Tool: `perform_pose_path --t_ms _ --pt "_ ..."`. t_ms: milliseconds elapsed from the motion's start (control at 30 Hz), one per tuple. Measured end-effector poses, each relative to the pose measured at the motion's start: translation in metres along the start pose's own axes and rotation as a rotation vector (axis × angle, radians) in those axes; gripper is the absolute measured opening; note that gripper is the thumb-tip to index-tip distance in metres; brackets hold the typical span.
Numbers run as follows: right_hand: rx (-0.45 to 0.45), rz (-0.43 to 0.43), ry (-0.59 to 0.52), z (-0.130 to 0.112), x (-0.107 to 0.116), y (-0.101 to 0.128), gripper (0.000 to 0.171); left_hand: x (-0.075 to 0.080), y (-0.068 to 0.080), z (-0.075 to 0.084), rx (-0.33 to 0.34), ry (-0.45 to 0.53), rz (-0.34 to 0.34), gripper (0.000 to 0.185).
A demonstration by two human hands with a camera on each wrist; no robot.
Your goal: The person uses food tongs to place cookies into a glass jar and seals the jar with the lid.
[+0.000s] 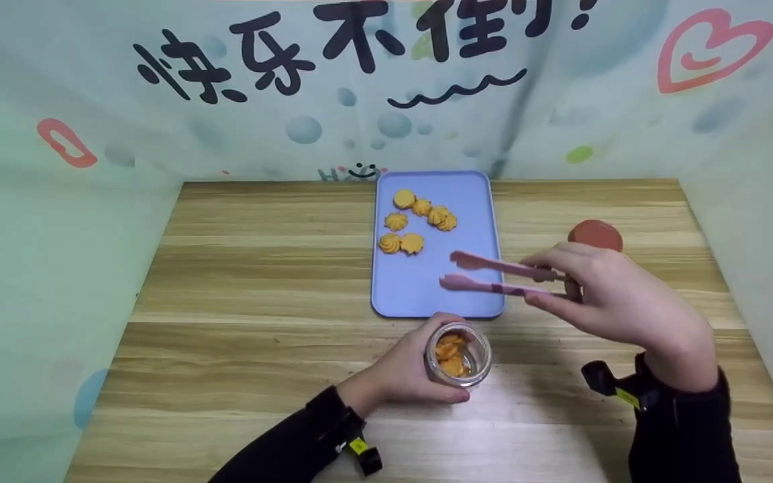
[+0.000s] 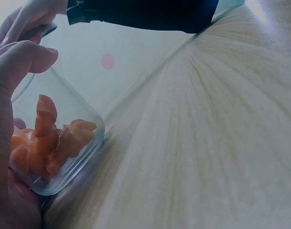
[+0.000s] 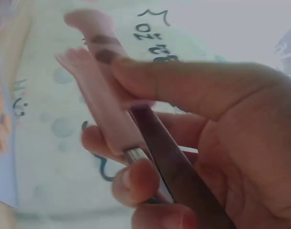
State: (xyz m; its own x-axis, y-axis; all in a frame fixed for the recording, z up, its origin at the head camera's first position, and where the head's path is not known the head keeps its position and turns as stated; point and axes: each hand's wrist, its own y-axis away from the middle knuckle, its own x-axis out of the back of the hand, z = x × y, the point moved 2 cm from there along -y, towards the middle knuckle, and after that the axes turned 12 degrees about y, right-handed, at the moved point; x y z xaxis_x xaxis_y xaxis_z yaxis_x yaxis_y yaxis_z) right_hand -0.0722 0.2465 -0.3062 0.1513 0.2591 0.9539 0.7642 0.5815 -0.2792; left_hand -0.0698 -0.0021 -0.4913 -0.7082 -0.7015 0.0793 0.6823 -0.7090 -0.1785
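Nearest the head camera, two dark sleeves with wrist-strapped cameras reach over the pale wood-grain surface [image 1: 239, 302]. The left hand [image 1: 403, 372] wraps its fingers round a small clear glass jar [image 1: 459, 354], which stands open-mouthed on the surface just short of the near edge of the tray [image 1: 480, 201]. Inside the jar lie several orange cookies [image 1: 452, 355], ridged and irregular.

The tray is a flat, lavender rectangle with rounded corners and a low rim, set lengthwise away from the person. On its far half sit six more orange cookies [image 1: 417, 221], swirled like piped rosettes, in a loose cluster. The right hand [image 1: 611, 295] pinches a pair of pink tongs [image 1: 494, 275] between thumb and fingers; the tong tips are slightly apart, empty, and hang over the near right part of the tray. To the right of the tray, beyond that hand, a round reddish lid [image 1: 596, 235] lies flat on the surface. A printed cloth backdrop [image 1: 386, 87] with dark characters, bubbles and hearts rises behind the tray.

The left wrist view shows what the head view cannot: the jar's rounded glass base [image 2: 64, 167] meeting the wood, and the cookies [image 2: 45, 138] piled against its wall. The right wrist view, blurred, shows the tongs' matte pink blades [image 3: 100, 90] joining a darker, shiny handle [image 3: 169, 171] under the curled fingers [image 3: 183, 86].
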Motion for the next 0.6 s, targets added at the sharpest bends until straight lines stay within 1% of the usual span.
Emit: perform_pose_path --t_ms 133,233,333,500,600 --pt "-0.084 0.054 0.023 0.013 -0.015 -0.009 0.034 0.000 0.000 0.000 -0.019 0.008 -0.008 0.090" --pt "-0.177 0.068 0.017 0.023 -0.032 -0.017 0.038 0.000 -0.001 0.000 -0.017 0.021 -0.012 0.089" --pt "-0.242 0.063 0.000 0.033 -0.052 -0.026 0.042 -0.001 -0.001 0.003 -0.011 0.026 -0.016 0.089" --pt "-0.344 0.009 -0.009 0.051 -0.087 -0.037 0.044 -0.001 0.000 0.021 0.004 0.051 -0.020 0.087" --pt "-0.408 -0.015 -0.011 0.059 -0.104 -0.040 0.046 0.001 0.002 0.032 0.013 0.051 -0.027 0.086"
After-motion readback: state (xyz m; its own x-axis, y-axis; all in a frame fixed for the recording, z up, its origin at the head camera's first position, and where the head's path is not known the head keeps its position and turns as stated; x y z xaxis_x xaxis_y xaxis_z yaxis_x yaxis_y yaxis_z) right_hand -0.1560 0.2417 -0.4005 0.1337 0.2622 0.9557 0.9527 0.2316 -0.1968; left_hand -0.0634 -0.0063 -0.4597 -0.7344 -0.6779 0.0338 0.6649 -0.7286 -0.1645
